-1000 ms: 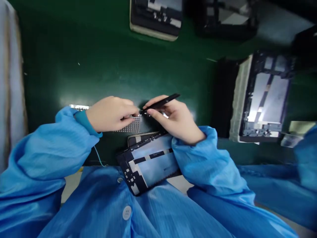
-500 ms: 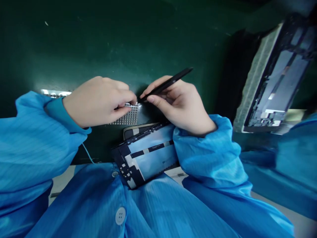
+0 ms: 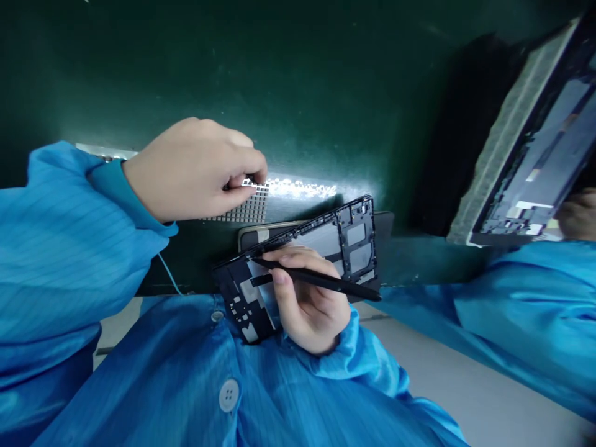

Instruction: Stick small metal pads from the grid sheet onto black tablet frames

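My left hand [image 3: 195,171] is closed, thumb and fingertips pinching the edge of a sheet of small grey pads [image 3: 249,208] laid out in a grid. In my right hand [image 3: 314,304] is a pair of slim black tweezers [image 3: 326,280], pen-like in the grip. Their tip points left, over the upper left part of an opened tablet body [image 3: 356,220], touching or just above it; I cannot tell which. The tablet body lies tilted at the table's near edge, dark-framed with grey panels, and my right hand hides its middle. A dark grey, rounded flat piece [image 3: 251,239] lies partly under it.
The dark green table [image 3: 279,74] stretches ahead. On the right, another tablet body [image 3: 554,155] rests on a pale foam block [image 3: 512,130] beside a black block [image 3: 460,136]. A co-worker's hand [image 3: 580,214] and blue sleeve [image 3: 526,279] are close by there.
My right hand has moved the tweezers from the pad sheet down and nearer to me, over the tablet body. My left hand still pinches the sheet. A co-worker's hand now shows at right.
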Demonstrator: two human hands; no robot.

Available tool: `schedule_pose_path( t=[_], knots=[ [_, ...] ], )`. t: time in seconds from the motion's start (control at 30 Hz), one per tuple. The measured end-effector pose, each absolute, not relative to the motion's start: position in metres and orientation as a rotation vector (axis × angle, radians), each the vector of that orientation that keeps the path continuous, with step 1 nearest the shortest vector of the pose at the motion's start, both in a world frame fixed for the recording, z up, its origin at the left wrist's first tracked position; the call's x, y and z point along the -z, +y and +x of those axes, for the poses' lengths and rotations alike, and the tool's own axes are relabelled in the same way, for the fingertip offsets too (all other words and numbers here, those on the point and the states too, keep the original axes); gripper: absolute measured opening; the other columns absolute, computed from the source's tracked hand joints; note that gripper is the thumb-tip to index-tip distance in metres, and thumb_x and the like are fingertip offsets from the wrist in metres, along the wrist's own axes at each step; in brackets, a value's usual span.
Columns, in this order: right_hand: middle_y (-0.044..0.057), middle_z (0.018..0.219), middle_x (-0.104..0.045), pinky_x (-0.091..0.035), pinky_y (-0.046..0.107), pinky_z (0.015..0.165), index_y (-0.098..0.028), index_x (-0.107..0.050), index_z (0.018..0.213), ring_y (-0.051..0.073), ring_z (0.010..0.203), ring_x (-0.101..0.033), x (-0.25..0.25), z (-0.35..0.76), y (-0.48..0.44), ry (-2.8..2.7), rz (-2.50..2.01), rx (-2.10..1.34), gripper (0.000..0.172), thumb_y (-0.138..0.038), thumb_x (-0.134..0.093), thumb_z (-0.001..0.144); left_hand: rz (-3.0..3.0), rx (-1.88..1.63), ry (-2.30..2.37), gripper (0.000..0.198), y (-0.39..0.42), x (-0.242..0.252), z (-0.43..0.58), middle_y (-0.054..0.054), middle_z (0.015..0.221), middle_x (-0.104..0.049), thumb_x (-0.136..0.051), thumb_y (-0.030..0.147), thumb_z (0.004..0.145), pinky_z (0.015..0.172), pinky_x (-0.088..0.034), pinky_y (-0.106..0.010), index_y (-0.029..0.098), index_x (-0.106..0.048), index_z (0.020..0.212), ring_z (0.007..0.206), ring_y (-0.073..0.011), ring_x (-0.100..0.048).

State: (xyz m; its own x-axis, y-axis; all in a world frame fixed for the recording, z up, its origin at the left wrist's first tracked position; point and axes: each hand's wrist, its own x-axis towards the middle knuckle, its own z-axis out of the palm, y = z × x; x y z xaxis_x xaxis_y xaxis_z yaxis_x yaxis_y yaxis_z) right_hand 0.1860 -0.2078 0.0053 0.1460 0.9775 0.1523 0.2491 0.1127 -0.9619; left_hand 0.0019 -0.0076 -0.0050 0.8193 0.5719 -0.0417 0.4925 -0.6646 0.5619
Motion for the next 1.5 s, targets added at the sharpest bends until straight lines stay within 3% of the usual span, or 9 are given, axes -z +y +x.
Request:
schedule_pose_path(
  t=[0.3,0.47,0.6,0.8,0.97,1.13,1.3,1.5],
  knots=[
    [0.006,0.12,-0.086,-0.072,0.045,0.098,-0.031,-0.076,0.13,0.024,0.111,-0.084,-0.033,0.198,-0.197,-1.445,-1.511,-0.903,0.035,-0.008,-0.075,0.104,2.539,-0.061,0.822,0.031,-0.009,-0.005,0.006,-0.001,0.098,-0.078,-0.059,0.027,0.102,0.078,-0.045,-0.031,0.024,-0.085,0.118,0.084,-0.0172,-0.067],
    [0.002,0.117,-0.086,-0.07,0.044,0.109,-0.031,-0.079,0.117,0.025,0.114,-0.084,-0.032,0.239,-0.12,-1.581,-1.49,-0.923,0.008,-0.031,-0.079,0.109,2.532,-0.112,0.794,0.028,-0.008,-0.002,0.004,-0.001,0.087,-0.072,-0.062,0.034,0.101,0.077,-0.046,-0.031,0.026,-0.085,0.116,0.078,-0.0177,-0.066],
    [0.003,0.117,-0.085,-0.07,0.042,0.107,-0.029,-0.078,0.115,0.025,0.112,-0.084,-0.014,0.251,-0.089,-1.617,-1.442,-1.145,0.025,-0.053,-0.08,0.107,2.5,-0.155,0.776,0.03,-0.008,0.003,0.003,-0.002,0.082,-0.068,-0.059,0.036,0.101,0.076,-0.047,-0.033,0.027,-0.084,0.115,0.077,-0.019,-0.068],
    [0.004,0.117,-0.085,-0.07,0.043,0.107,-0.031,-0.078,0.114,0.026,0.113,-0.084,-0.012,0.248,-0.09,-1.629,-1.463,-1.126,0.024,-0.054,-0.079,0.107,2.417,-0.17,0.795,0.03,-0.008,0.003,0.003,-0.002,0.083,-0.068,-0.06,0.035,0.099,0.089,-0.054,-0.036,0.026,-0.085,0.114,0.088,-0.0228,-0.074],
    [0.004,0.114,-0.084,-0.072,0.046,0.106,-0.03,-0.079,0.111,0.027,0.109,-0.084,-0.022,0.251,-0.091,-1.635,-1.488,-1.135,0.03,-0.06,-0.079,0.105,2.496,-0.123,0.794,0.03,-0.008,-0.001,0.004,-0.003,0.086,-0.072,-0.059,0.032,0.101,0.081,-0.052,-0.033,0.026,-0.084,0.117,0.084,-0.0213,-0.072],
    [0.003,0.109,-0.081,-0.074,0.041,0.094,-0.031,-0.076,0.12,0.022,0.102,-0.083,-0.029,0.227,-0.16,-1.326,-1.485,-0.981,0.01,-0.035,-0.075,0.111,2.558,-0.014,0.829,0.034,-0.012,-0.007,0.008,-0.004,0.094,-0.074,-0.056,0.03,0.104,0.079,-0.048,-0.031,0.027,-0.085,0.122,0.086,-0.0202,-0.071],
    [0.004,0.103,-0.081,-0.073,0.044,0.094,-0.025,-0.072,0.124,0.021,0.097,-0.082,-0.009,0.196,-0.207,-1.341,-1.359,-0.757,0.024,-0.01,-0.069,0.106,2.572,0.114,0.884,0.038,-0.012,-0.016,0.011,-0.004,0.104,-0.081,-0.053,0.029,0.104,0.07,-0.04,-0.034,0.032,-0.085,0.125,0.089,-0.0232,-0.071],
    [0.007,0.105,-0.083,-0.072,0.043,0.096,-0.023,-0.071,0.123,0.021,0.099,-0.084,-0.001,0.191,-0.203,-1.391,-1.395,-0.638,0.027,-0.005,-0.071,0.103,2.583,0.148,0.877,0.045,-0.011,-0.017,0.01,-0.003,0.107,-0.082,-0.045,0.032,0.107,0.069,-0.038,-0.038,0.036,-0.084,0.129,0.092,-0.0231,-0.07]
  ],
)
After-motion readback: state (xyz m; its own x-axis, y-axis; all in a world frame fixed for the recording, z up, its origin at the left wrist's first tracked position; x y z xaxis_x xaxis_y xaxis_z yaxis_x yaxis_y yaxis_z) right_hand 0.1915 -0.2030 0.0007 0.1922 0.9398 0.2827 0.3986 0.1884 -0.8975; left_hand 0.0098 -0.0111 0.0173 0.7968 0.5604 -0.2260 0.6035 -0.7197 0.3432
